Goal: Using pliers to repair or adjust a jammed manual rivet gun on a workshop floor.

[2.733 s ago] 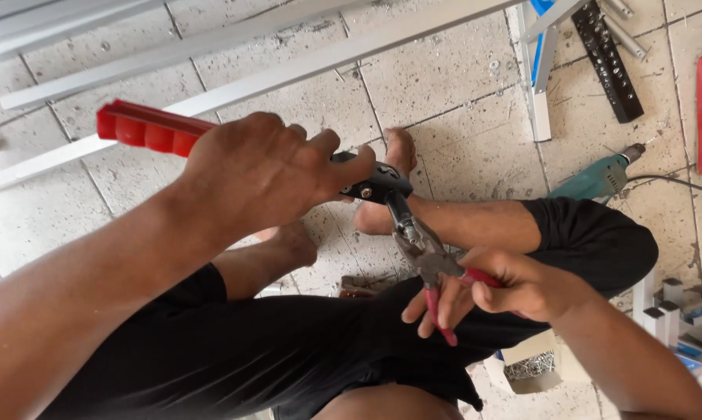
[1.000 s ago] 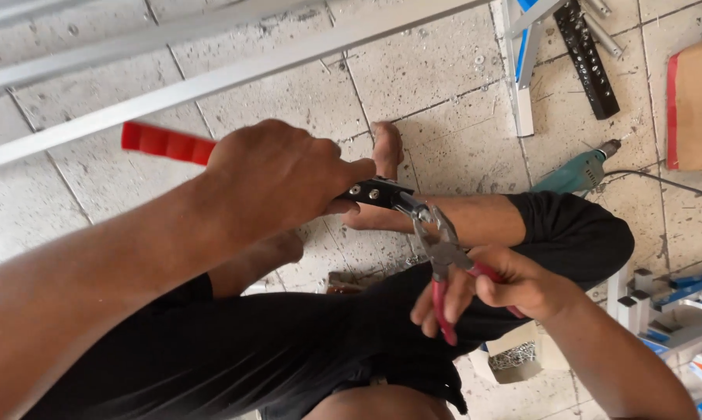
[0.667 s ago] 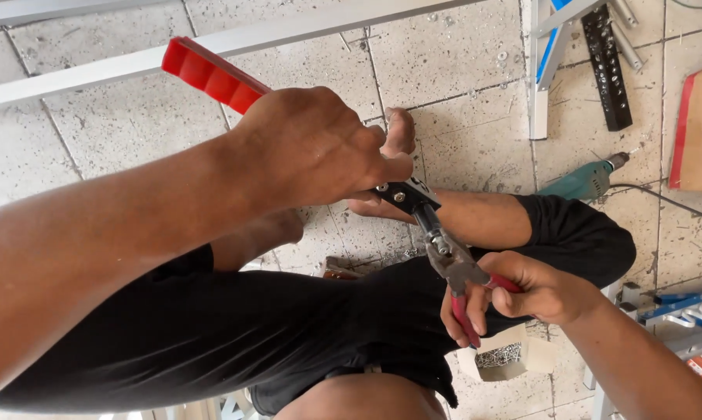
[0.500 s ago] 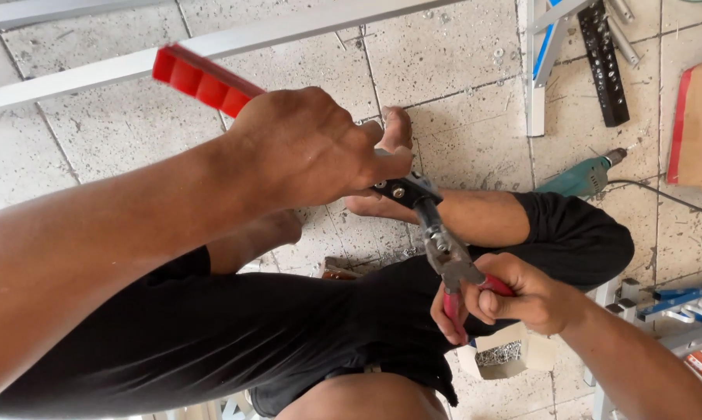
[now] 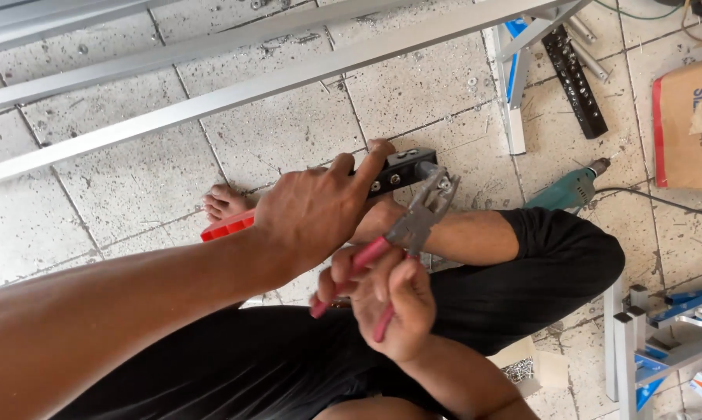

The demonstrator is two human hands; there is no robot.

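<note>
One package: brown cardboard box [image 5: 691, 124] with a red edge band, lying flat on the tiled floor at far right, cut off by the frame. Printed lettering on its top face. No screens or signs seen.

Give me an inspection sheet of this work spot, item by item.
Surface: pale tiled floor, dusty, with long aluminium bars lying across it.
Job's things: black tool with red handle; red-handled pliers biting at its head.
Clutter: green drill, black perforated strip, cardboard box.
Hands: left hand grips the black tool; right hand squeezes the pliers.
Cables: drill cord trails right.
Surroundings: metal frames at lower right.
</note>
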